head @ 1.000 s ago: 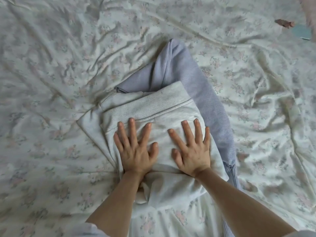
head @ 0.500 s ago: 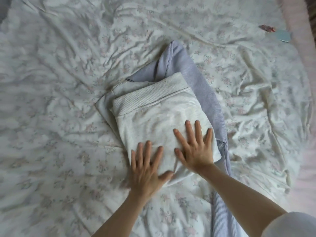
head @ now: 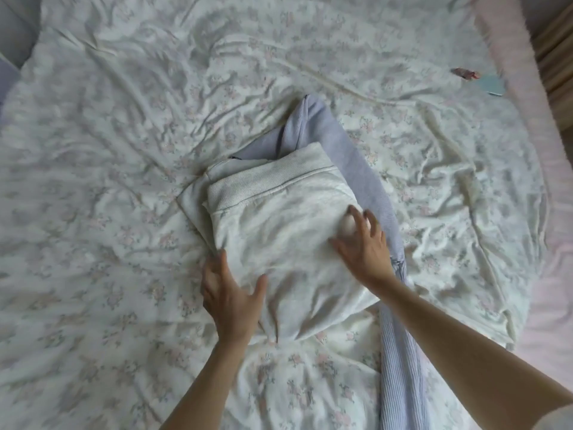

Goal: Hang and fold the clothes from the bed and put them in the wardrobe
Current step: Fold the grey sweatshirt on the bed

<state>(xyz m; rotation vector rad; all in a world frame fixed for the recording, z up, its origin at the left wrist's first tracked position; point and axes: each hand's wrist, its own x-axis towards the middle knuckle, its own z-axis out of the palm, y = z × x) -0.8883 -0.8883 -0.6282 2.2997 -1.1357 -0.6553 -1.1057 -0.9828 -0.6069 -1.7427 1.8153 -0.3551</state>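
Folded white sweatshirt [head: 279,243] lies mid-bed [head: 108,135], on top of a lilac striped garment [head: 347,144]. Your left hand [head: 229,299] cups its near-left edge, your right hand [head: 362,246] rests spread on its right side; both open, likely bracketing the bundle for lifting.

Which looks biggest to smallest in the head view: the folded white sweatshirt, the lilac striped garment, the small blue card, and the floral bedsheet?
1. Floral bedsheet, filling most of the frame.
2. Folded white sweatshirt.
3. Lilac striped garment, partly hidden under the sweatshirt, so its rank against it is unsure.
4. Small blue card, also farthest away.
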